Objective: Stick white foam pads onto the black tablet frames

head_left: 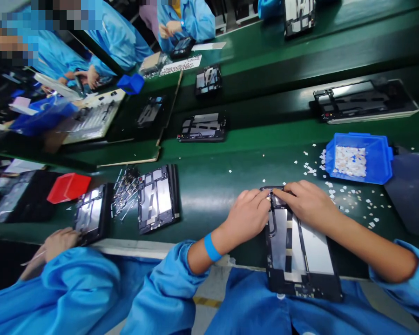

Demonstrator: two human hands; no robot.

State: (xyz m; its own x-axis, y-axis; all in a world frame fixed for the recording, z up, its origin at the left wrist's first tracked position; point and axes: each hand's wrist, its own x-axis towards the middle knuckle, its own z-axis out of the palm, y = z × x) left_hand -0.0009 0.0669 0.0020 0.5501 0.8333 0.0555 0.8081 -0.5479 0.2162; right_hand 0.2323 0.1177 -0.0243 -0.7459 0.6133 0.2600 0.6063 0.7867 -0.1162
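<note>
An opened tablet (314,246), its inner parts showing, lies in front of me and juts past the near table edge. My left hand (249,216), with a blue band at the wrist, has its fingers closed at the tablet's far left corner. Across the tablet's far edge, my right hand (309,204) reaches in from the right, fingers bent and pressed together, its fingertips beside those of the left. Whatever tiny piece may be between the fingertips is too small to make out. Small white pieces (351,160) fill a blue bin (380,163) beyond my right hand; others lie scattered around it.
At left, a co-worker's hand (61,242) touches another opened tablet (89,211). Nearby are stacked tablets (157,200), thin metallic strips (125,190) and a red bin (70,186). More tablets (202,128) lie on the green table (209,172). Other people in blue sit across.
</note>
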